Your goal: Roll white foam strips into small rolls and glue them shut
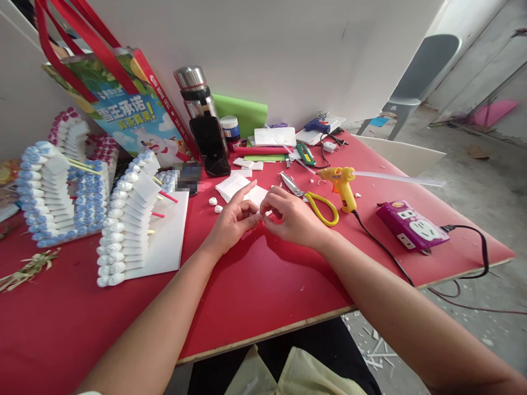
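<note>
My left hand (236,219) and my right hand (288,215) meet over the red table (263,296), fingertips together. Pinched between them is a tiny white piece (260,213), mostly hidden by the fingers. My left index finger points outward. Just behind the hands lies a stack of white paper sheets (233,185). Two small white balls (213,201) rest left of the paper. To the left, a curved structure of white rolls and folded paper (134,219) stands on a white board (173,236).
Yellow-handled scissors (323,207), a yellow glue gun (343,186) and a purple power strip (411,225) lie to the right, with cables. Behind are a phone (209,144), a steel flask (193,90) and a printed bag (135,109). A blue-and-white structure (43,192) stands far left.
</note>
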The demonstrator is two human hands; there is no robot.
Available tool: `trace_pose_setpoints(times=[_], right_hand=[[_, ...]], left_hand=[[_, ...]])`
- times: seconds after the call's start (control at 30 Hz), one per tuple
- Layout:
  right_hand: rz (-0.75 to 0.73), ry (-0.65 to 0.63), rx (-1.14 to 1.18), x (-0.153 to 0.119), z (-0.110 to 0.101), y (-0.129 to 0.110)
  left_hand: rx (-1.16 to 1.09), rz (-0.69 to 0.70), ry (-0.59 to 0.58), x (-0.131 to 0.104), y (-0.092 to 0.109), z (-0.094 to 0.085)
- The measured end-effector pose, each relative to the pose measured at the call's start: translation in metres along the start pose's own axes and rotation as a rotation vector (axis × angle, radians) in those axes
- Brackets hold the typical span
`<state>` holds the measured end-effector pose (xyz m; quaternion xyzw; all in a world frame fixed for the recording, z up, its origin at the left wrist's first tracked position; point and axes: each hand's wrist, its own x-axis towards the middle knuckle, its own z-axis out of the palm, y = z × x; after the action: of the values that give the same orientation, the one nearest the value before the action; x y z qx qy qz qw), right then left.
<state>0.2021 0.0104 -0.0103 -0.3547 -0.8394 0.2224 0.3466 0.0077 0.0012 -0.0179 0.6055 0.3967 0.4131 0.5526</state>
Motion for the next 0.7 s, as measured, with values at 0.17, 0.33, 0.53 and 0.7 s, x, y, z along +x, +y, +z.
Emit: trace_pose_setpoints(times=[0.17, 0.33, 0.53, 0.7], right_hand=[[-0.028, 0.077, 0.178, 0.001, -0.003, -0.004], [0.169, 0.251, 0.636, 0.007, -0.007, 0.001], [0.327, 0.347, 0.743, 0.011, -0.005, 0.015], [0.369, 0.379, 0.747, 0.012, -0.001, 0.018]], left_hand=[[-0.136, -0.001, 0.009, 0.000, 0.002, -0.002], [-0.398, -0.091, -0.037, -0.002, 0.008, -0.005], [-0.545, -0.162, -0.182, -0.003, 0.010, -0.006], [-0.549, -0.179, -0.254, -0.004, 0.010, -0.003]])
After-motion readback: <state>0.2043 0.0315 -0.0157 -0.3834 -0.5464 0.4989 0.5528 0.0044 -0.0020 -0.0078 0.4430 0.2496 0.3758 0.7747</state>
